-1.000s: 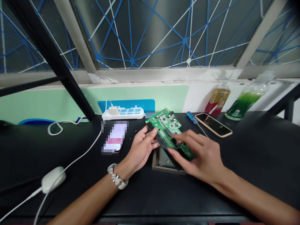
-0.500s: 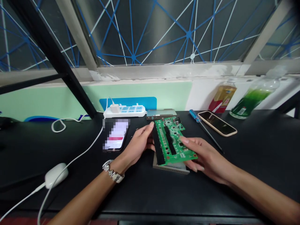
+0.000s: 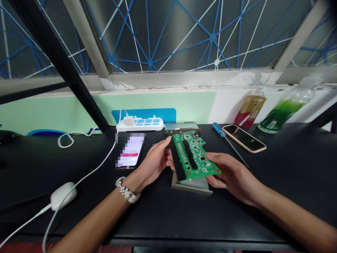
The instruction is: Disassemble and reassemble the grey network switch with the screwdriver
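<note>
A green circuit board point(image 3: 195, 156) with black connector strips is held just above a grey metal tray point(image 3: 193, 185) on the black desk. My left hand point(image 3: 155, 162), with a watch on its wrist, grips the board's left edge, thumb on top. My right hand point(image 3: 231, 175) holds the board's near right corner, fingers curled under it and thumb on top. Another grey metal plate point(image 3: 181, 127) lies behind the board.
A blue-handled screwdriver point(image 3: 226, 142) and a phone point(image 3: 243, 137) lie to the right. Two bottles point(image 3: 250, 107) stand at the wall. A lit phone point(image 3: 130, 149), a white power strip point(image 3: 140, 123), a white cable and a charger brick point(image 3: 63, 195) are on the left.
The board was tilted and turned a second ago; both hands have brought it level over the metal tray. My right hand shifted from on top of the board to its near right corner.
</note>
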